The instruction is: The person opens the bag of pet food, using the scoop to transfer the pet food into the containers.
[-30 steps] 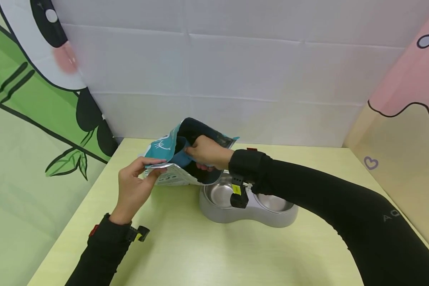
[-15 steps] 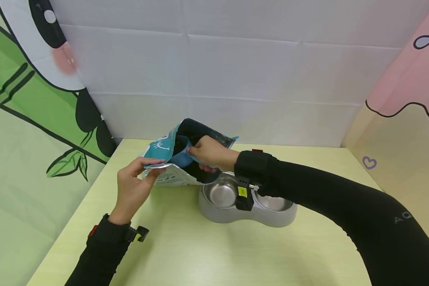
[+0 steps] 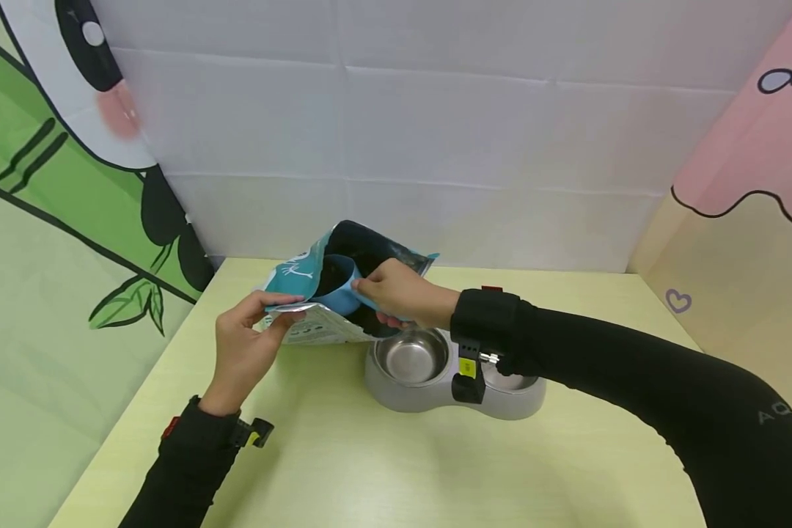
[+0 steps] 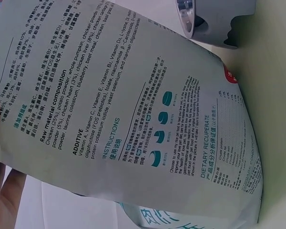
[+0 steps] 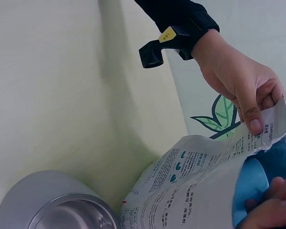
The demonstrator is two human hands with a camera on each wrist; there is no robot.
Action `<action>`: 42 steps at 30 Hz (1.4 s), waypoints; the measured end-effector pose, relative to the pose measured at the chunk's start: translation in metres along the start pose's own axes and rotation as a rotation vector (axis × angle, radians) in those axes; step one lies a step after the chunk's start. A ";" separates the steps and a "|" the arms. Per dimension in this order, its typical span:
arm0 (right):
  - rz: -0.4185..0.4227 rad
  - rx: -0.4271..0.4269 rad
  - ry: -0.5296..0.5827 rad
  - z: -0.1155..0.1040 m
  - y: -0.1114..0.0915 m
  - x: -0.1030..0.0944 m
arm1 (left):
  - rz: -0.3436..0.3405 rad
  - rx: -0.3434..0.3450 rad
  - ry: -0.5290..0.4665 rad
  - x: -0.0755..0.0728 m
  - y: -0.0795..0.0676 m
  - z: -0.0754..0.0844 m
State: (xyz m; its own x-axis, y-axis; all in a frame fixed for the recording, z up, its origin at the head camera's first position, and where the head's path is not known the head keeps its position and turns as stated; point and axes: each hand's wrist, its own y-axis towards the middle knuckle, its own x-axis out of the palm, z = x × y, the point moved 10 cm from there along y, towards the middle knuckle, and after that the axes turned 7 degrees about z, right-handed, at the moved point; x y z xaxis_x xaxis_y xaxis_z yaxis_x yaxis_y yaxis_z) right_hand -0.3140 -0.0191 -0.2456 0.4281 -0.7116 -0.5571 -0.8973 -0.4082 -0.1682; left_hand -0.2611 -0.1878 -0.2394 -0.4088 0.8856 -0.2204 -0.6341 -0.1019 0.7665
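A teal and white pet food bag [image 3: 297, 279] stands tilted on the table, its mouth wide apart. My left hand [image 3: 246, 348] pinches the bag's near left rim between thumb and fingers. In the mouth is a blue scoop [image 3: 335, 299], its handle gripped by my right hand [image 3: 409, 293]. The cup looks dark inside; what it contains cannot be told. In the right wrist view, the scoop [image 5: 250, 183] shows behind the bag's torn edge. Printed text covers the bag [image 4: 109, 143] in the left wrist view, hiding the scoop there.
Just right of the bag stands a grey double feeder [image 3: 402, 396] with two steel bowls; my right wrist and its camera partly cover the right bowl [image 3: 504, 378]. The pale table [image 3: 343, 469] meets a white wall sheet [image 3: 515, 220] at the back and printed sheets on both sides.
My right hand has moved to the right and slightly down, drawing the scoop up so more of its cup shows. The left hand keeps its pinch on the bag's rim.
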 end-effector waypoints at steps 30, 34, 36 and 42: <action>-0.005 -0.028 0.047 0.018 -0.019 -0.018 | -0.014 0.025 0.024 0.007 0.001 0.001; -0.002 -0.024 0.053 0.017 -0.022 -0.019 | -0.009 0.022 0.027 0.006 0.001 0.001; 0.000 -0.023 0.051 0.017 -0.024 -0.020 | -0.004 0.022 0.030 0.005 0.001 0.001; -0.004 -0.049 0.048 0.019 -0.028 -0.022 | 0.018 0.017 0.042 0.003 0.001 -0.001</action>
State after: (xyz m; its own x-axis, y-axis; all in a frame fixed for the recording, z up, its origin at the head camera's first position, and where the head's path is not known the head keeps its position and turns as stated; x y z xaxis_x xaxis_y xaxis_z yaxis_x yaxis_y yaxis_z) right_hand -0.3001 0.0193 -0.2438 0.4377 -0.7359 -0.5167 -0.8896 -0.4380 -0.1297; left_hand -0.2635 -0.1858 -0.2402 -0.4473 0.8640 -0.2313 -0.6153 -0.1096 0.7806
